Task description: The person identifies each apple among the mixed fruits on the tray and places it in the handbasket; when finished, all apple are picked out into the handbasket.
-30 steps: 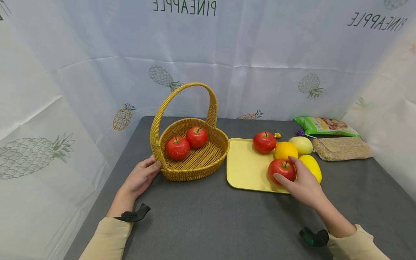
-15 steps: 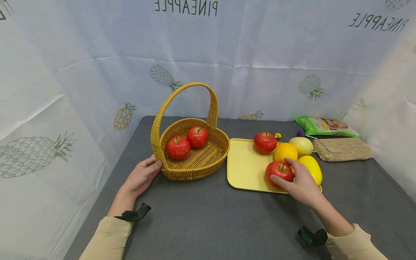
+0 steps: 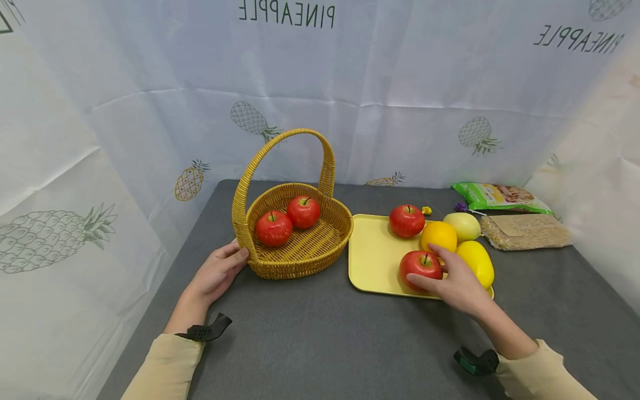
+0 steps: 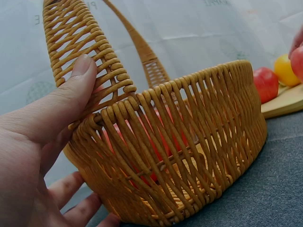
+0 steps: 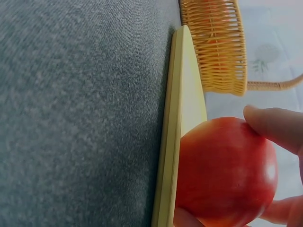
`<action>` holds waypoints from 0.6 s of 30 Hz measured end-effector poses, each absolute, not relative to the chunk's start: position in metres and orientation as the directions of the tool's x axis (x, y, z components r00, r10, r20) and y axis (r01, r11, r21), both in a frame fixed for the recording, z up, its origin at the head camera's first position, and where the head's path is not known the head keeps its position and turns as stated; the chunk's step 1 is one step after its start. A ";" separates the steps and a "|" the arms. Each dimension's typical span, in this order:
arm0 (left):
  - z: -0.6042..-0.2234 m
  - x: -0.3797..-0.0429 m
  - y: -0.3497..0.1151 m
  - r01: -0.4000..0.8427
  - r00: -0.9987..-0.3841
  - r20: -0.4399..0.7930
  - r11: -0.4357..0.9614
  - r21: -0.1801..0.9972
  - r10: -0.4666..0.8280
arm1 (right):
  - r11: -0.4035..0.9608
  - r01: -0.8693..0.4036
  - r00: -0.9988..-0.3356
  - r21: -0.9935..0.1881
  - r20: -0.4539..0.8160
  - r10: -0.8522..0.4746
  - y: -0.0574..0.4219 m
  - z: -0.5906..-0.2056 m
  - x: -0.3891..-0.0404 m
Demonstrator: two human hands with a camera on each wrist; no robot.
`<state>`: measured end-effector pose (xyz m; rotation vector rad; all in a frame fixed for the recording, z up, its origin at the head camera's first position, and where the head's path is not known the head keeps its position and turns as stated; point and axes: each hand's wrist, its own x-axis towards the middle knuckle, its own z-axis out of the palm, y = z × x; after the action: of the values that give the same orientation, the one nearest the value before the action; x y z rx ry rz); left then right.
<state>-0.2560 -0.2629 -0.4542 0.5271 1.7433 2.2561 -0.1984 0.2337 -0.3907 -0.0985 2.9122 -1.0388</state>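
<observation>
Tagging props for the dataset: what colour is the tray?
The tray is pale yellow; best seen in the head view.

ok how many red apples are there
4: front apple and rear apple in the basket, far apple on the yellow tray, near apple held by the right hand.

Head: looked down across my worktop (image 3: 310, 344)
Left wrist: faced basket (image 4: 189, 137) closely
Right wrist: faced apple (image 5: 225, 172) closely
All shared: basket

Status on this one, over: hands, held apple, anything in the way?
Left hand holds wicker basket at handle base. Right hand grips red apple at yellow tray; lift-off unclear. Orange fruit close behind, might get nudged.
</observation>
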 end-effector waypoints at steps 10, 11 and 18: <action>-0.452 -0.256 -0.263 0.028 -0.908 0.129 -0.250 0.968 0.398 | 0.785 0.048 -0.992 -0.618 -0.119 -0.034 0.224 -0.390 -0.204; -0.452 -0.256 -0.263 0.029 -0.908 0.130 -0.250 0.968 0.398 | 0.783 0.050 -0.992 -0.620 -0.124 -0.035 0.223 -0.389 -0.205; -0.454 -0.256 -0.263 0.020 -0.913 0.114 -0.237 0.971 0.392 | 0.768 0.012 -0.990 -0.640 -0.116 -0.081 0.216 -0.390 -0.210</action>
<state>-0.2562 -0.2628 -0.4542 0.4964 1.7685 2.2419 -0.2104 0.2159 -0.3898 -0.0553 2.8236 -1.0237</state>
